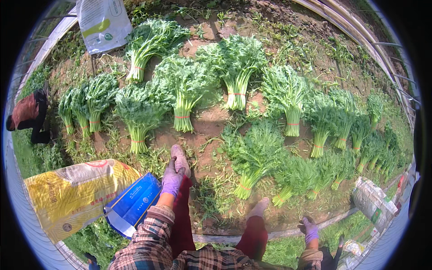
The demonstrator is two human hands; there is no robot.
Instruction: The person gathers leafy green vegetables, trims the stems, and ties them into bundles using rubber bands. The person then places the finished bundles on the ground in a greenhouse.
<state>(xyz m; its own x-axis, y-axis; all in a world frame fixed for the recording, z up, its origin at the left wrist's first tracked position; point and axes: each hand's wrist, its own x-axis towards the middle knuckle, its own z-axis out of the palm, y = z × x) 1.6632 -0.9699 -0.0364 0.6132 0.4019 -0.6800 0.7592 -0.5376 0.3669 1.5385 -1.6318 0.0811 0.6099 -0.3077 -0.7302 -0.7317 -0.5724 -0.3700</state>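
My left hand [172, 179], in a purple glove with dark-stained fingertips, hangs in front of my left leg and shoe [179, 156]. Its thumb stands apart from the fingers, and I see nothing held in it. A blue printed bag [136, 202] lies beside that wrist. Low on the right, my right hand [308, 230], also gloved in purple, is loosely spread with nothing visible in it. Nearest to it are leafy green bunches tied with red bands, such as one bunch [283, 195]. A larger bunch [245, 184] lies between my feet and the rows.
Several banded bunches, including one ahead [235, 96], lie in rows on brown soil. A yellow printed sack [81, 192] is at left, a white bag [104, 25] at upper left, a whitish sack [373, 200] at right. Another person [28, 113] bends at far left.
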